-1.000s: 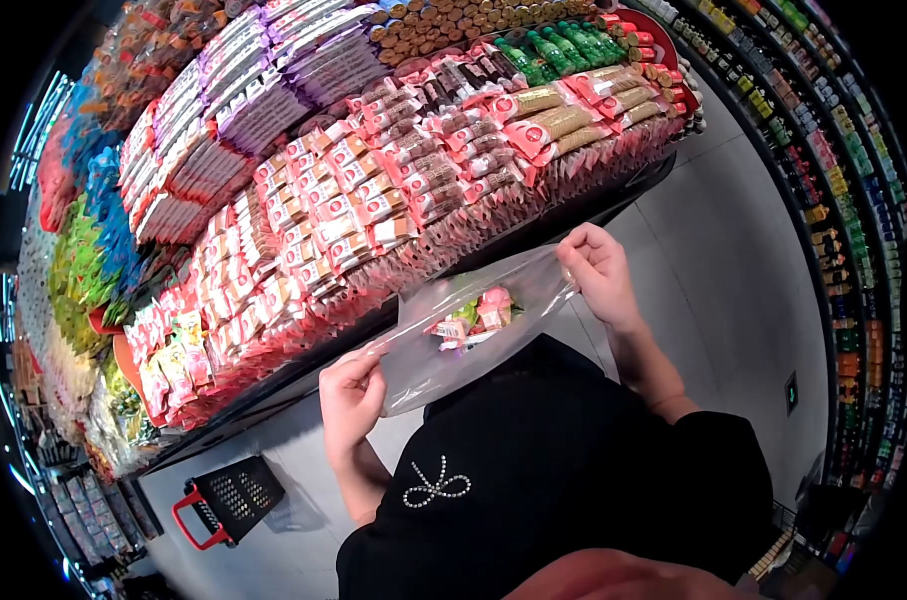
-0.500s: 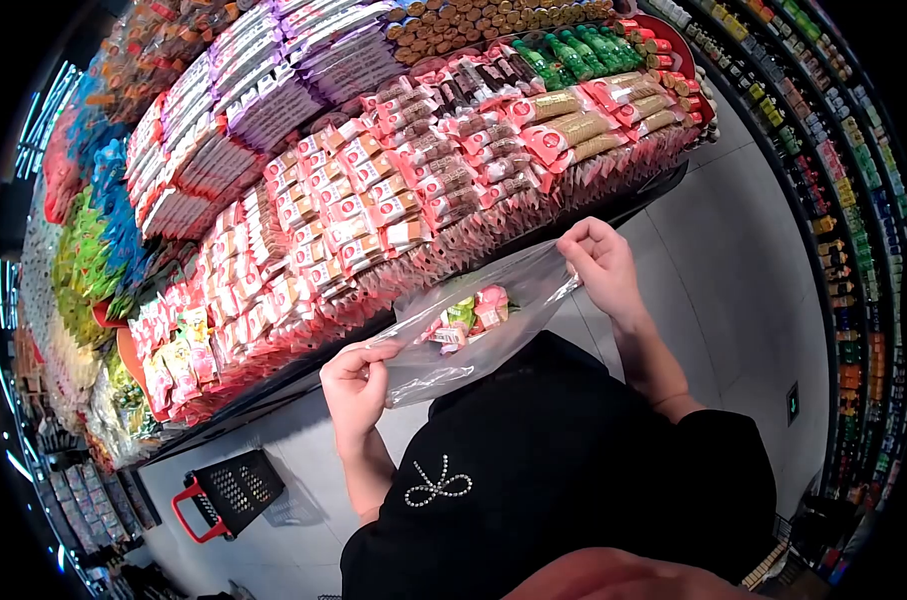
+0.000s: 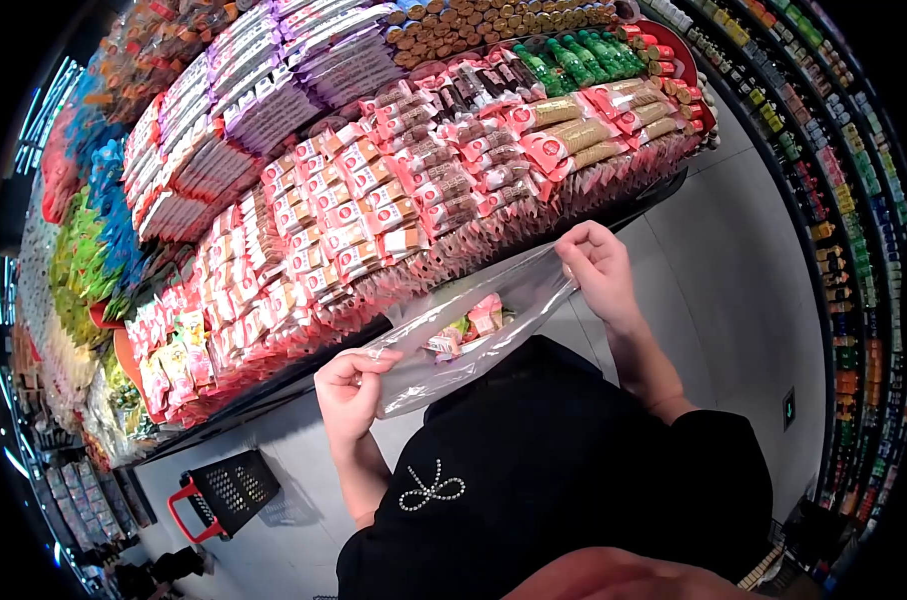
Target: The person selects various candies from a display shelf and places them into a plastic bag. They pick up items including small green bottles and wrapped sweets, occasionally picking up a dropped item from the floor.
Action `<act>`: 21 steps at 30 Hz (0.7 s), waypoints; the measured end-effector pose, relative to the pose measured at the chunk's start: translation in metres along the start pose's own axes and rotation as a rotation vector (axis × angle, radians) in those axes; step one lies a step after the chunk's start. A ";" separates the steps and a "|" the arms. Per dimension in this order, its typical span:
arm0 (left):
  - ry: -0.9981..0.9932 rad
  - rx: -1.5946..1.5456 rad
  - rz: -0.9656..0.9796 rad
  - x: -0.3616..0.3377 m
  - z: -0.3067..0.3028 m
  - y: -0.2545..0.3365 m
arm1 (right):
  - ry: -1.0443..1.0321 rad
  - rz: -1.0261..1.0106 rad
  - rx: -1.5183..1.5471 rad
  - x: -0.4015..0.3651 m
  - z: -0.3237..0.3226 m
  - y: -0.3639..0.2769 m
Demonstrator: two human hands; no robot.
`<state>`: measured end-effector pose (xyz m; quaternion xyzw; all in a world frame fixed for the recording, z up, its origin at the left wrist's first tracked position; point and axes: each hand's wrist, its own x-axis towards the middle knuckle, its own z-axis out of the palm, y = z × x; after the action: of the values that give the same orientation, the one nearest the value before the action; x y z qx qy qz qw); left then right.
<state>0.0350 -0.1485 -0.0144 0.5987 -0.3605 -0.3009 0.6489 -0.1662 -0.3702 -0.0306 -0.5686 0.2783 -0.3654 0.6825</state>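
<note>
Likely bag-spreading step: left hand (image 3: 349,400) and right hand (image 3: 600,274) both pinching clear bag (image 3: 514,332) by opposite edges, wrapped sweets (image 3: 484,317) inside; next move calls for steady edge tension.

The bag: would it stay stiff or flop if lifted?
The bag would likely flop: it looks thin and creased between the left hand and right hand. It is probably light, as the packets inside look small. Tipped, it might spill, since its mouth is open.
</note>
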 end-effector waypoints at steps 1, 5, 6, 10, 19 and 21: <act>0.015 0.037 -0.047 -0.001 0.000 0.005 | -0.014 -0.015 0.019 0.000 0.000 -0.001; 0.022 0.191 -0.135 -0.004 -0.005 0.010 | -0.024 -0.040 -0.004 0.000 0.003 -0.006; 0.026 0.193 -0.133 -0.004 -0.006 0.010 | -0.024 -0.037 -0.003 0.001 0.003 -0.006; -0.129 0.175 -0.095 0.000 -0.012 0.008 | -0.015 -0.068 0.006 0.004 0.004 -0.005; -0.141 -0.039 -0.016 0.003 0.006 -0.003 | -0.037 0.040 -0.297 0.012 -0.006 -0.007; -0.127 -0.066 -0.023 0.003 0.016 0.003 | -0.052 0.030 -0.400 0.015 -0.007 -0.013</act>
<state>0.0235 -0.1599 -0.0111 0.5608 -0.3842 -0.3575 0.6404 -0.1656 -0.3880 -0.0191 -0.6979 0.3361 -0.2777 0.5682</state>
